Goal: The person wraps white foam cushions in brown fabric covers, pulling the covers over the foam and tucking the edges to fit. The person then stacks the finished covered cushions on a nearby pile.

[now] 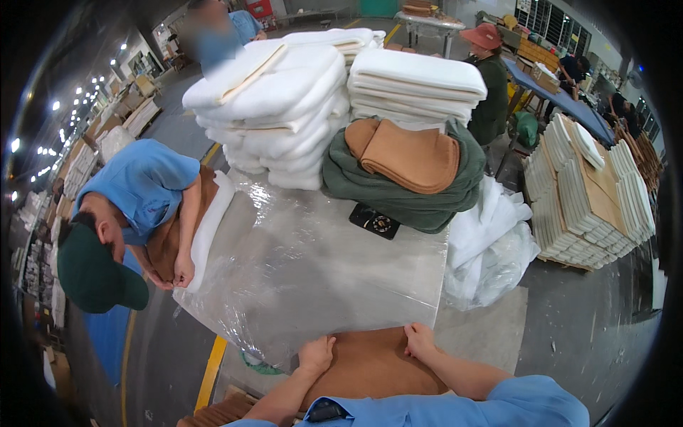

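A brown fabric piece (370, 359) is stretched between my two hands at the near edge of the table, its lower part hanging towards my body. My left hand (318, 354) is closed on its left edge, fingers curled in. On the opposite side my right hand (420, 341) pinches the upper right corner. The fabric's far edge overlaps the plastic-covered tabletop (341, 285). Farther back, folded brown fabric (409, 153) rests on a dark green cloth bundle (427, 206), with a black phone (374, 220) in front of it.
Tall stacks of white padding (277, 107) fill the table's far side. A co-worker in a green cap (99, 270) handles brown fabric and white padding at the left. Clear plastic wrap (491, 249) bulges beside the right edge. A loaded pallet (583, 199) stands farther right.
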Action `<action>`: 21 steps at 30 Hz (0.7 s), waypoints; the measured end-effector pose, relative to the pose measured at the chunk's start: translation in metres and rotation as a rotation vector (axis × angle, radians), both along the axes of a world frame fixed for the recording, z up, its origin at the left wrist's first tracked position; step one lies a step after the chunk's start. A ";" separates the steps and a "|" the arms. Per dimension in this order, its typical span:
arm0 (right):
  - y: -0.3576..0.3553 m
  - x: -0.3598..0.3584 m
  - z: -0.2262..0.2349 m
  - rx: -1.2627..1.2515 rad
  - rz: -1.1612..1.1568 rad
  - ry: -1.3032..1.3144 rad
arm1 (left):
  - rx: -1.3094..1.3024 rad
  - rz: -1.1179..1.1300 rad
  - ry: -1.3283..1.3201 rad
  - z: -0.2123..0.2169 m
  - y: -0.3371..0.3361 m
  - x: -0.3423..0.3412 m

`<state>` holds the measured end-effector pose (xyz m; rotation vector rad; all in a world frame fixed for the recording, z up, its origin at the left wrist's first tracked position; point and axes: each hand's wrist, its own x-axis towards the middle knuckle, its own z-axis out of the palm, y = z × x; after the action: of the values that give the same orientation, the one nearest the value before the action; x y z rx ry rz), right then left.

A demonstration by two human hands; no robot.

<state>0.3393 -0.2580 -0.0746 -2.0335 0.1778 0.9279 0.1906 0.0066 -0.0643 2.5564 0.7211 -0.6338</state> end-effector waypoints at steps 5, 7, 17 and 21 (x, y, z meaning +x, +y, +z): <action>0.003 -0.002 -0.005 -0.046 0.019 -0.065 | -0.023 0.001 -0.057 -0.013 0.001 -0.001; 0.005 0.003 -0.003 -0.036 0.030 -0.093 | 0.008 -0.017 -0.081 -0.010 0.004 0.003; -0.002 0.010 0.005 0.005 0.125 0.027 | 0.059 -0.043 -0.182 0.025 -0.002 0.009; -0.019 0.008 0.021 0.061 0.211 0.051 | 0.107 0.039 -0.372 0.039 0.008 -0.016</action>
<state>0.3470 -0.2767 -0.0538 -2.0000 -0.0390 1.1024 0.1748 0.0145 -0.0254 2.6424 0.6853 -0.0994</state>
